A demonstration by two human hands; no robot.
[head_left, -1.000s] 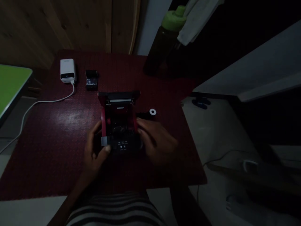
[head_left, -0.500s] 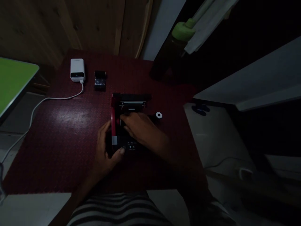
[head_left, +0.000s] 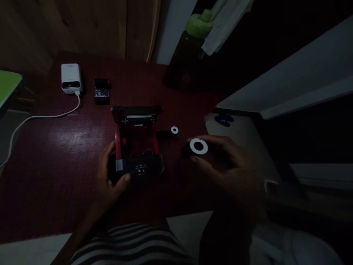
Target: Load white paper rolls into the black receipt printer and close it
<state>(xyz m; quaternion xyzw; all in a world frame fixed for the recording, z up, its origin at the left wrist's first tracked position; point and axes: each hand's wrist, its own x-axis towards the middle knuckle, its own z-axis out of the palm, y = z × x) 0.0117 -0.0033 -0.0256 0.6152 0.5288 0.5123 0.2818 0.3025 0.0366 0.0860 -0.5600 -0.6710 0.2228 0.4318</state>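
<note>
A red and black label printer (head_left: 139, 165) lies on the dark red table with its lid raised at the back and its inner bay bare. My left hand (head_left: 110, 180) grips its left side, with the thumb on the front button panel and the fingers along the outer wall. To the right of the printer, in the air, my right hand (head_left: 231, 169) pinches a small paper roll (head_left: 203, 151) between thumb and fingers. Its white ring-shaped end with a dark hole faces up. Another small roll (head_left: 174, 130) with a white end lies just right of the printer.
At the table's (head_left: 55, 162) back left stand a white power bank (head_left: 71, 75) with a plugged-in white cable (head_left: 49, 116) and a black ribbon roll (head_left: 102, 92). A green-capped bottle (head_left: 187, 48) rises at the back right. A green panel (head_left: 8, 84) edges in from the left.
My right hand has lifted the paper roll out of the printer bay and moved right with it. My left hand keeps its grip on the printer. The view has shifted right.
</note>
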